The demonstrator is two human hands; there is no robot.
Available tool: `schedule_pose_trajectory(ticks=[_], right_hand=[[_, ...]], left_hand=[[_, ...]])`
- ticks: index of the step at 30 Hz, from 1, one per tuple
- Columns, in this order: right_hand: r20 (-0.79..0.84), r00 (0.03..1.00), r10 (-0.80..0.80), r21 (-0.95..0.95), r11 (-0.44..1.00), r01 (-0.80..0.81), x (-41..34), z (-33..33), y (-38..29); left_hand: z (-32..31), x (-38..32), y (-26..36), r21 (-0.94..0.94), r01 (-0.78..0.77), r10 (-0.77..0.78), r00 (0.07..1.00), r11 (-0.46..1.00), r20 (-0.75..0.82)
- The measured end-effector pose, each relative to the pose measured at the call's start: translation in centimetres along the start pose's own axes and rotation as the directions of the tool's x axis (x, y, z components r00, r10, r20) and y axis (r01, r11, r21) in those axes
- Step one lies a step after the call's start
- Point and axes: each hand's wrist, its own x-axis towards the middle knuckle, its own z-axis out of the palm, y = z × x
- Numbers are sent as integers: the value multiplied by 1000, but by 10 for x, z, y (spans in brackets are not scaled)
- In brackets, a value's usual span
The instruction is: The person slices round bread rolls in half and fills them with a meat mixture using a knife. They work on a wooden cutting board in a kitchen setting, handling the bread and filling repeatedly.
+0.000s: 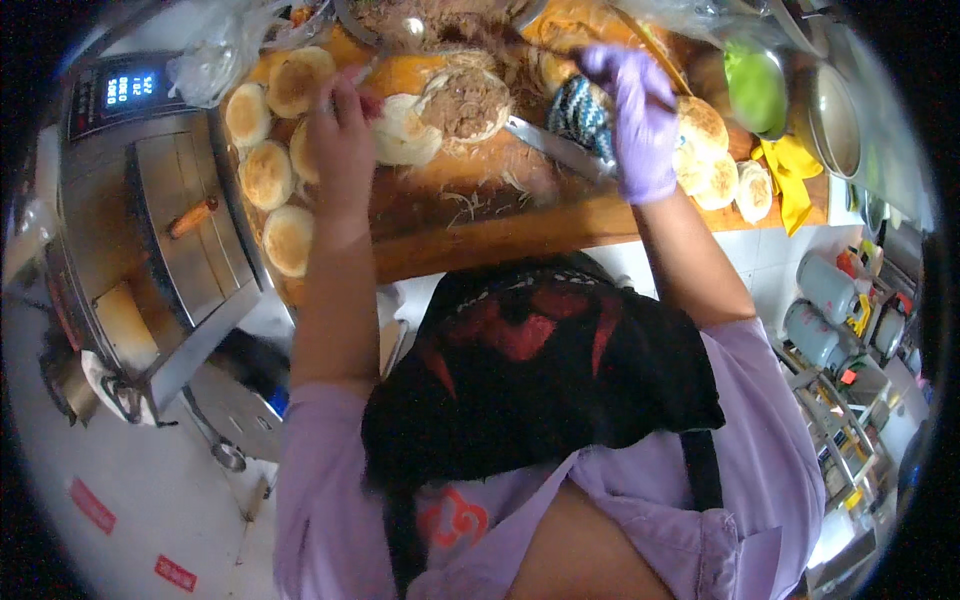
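On the wooden cutting board point(480, 176) lies a split round flatbread point(405, 135), its right half heaped with brown shredded meat point(469, 105). My bare left hand point(343, 142) is just left of this bread, above other flatbreads; a blurred reddish thing shows by its fingertips, and its grip is unclear. My right hand point(645, 131), in a purple glove, is closed around a thin dark utensil handle point(555, 51), blurred by motion. Beneath and left of the glove are a knife blade point(551, 142) and a blue-and-white knitted cloth point(577, 112). A bowl of shredded meat point(450, 19) stands at the far edge.
Browned flatbreads point(266, 176) line the board's left side; several more point(701, 157) lie right, beside a yellow cloth point(787, 180). Green leaves point(754, 90) fill a bowl behind. At left stands a metal appliance with a lit display point(131, 88) and wooden-handled lid point(193, 217).
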Motion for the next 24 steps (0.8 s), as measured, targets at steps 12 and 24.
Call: schedule_pose_trajectory(ticks=[12, 24], right_hand=[[370, 883, 288, -633, 774, 13, -3, 52, 126], [382, 748, 543, -107, 830, -548, -15, 53, 197]], left_hand=[[20, -79, -110, 468, 205, -162, 978, 859, -131], [40, -86, -68, 276, -241, 221, 970, 930, 104]])
